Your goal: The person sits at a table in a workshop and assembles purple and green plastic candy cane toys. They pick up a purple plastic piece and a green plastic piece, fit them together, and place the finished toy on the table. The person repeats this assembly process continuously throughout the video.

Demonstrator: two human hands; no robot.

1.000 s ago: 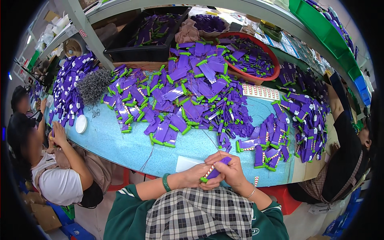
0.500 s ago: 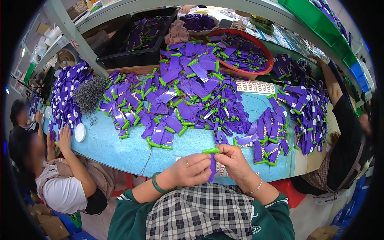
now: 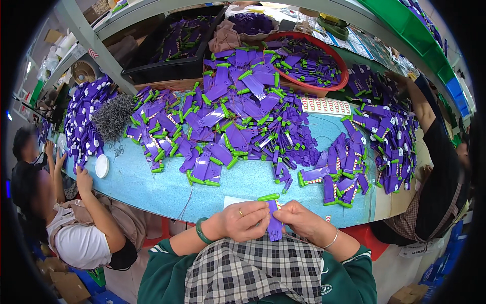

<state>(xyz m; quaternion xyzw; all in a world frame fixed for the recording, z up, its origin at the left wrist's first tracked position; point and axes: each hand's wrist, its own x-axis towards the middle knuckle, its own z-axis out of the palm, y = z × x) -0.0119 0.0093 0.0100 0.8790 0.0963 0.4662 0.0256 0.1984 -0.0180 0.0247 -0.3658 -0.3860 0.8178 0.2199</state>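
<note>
Between my hands, near the table's front edge, is a flat purple plastic piece with a bright green bar across its far end. My left hand is closed on its left side, fingers curled, with a ring on one finger. On the other side, my right hand pinches the right edge between thumb and fingers. Part of the piece is hidden behind my fingers. A strip with red and white marks shows beside the purple part. Just beyond my left hand lies a white sheet.
A large heap of purple and green pieces covers the table's middle, with a smaller pile to the right. Behind stand a black crate and a red basin. A sticker sheet lies by the heap. People work at both sides.
My right hand has moved down from the green bar to the purple part's edge. More of the purple piece shows now. The person at left has shifted their hands.
</note>
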